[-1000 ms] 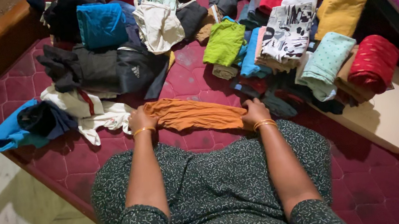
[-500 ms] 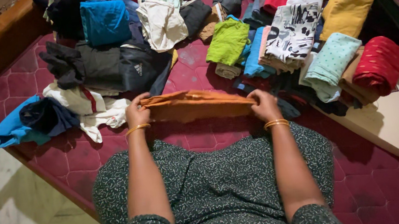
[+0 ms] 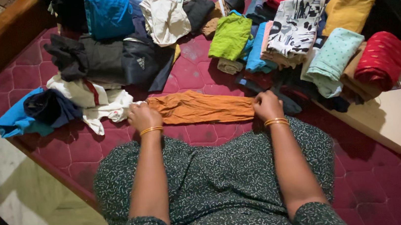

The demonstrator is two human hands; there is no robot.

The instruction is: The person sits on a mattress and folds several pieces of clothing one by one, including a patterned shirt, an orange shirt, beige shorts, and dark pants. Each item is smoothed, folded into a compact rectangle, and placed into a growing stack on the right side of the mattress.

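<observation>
Just beyond my left hand (image 3: 144, 117) lie a white garment (image 3: 111, 109) and a blue and navy bundle (image 3: 32, 115), close to the mattress edge (image 3: 42, 166) where the bed drops to the floor. My left hand closes on the left end of the orange cloth (image 3: 200, 108), and my right hand (image 3: 267, 105) pinches its right end. The cloth lies flat between them as a long folded band, so I judge the fold half made; next it calls for bringing one end over the other. A bare strip of maroon mattress (image 3: 191, 69) opens ahead of it. Right of my right hand, rolled clothes (image 3: 334, 59) crowd near a pale board (image 3: 399, 116).
</observation>
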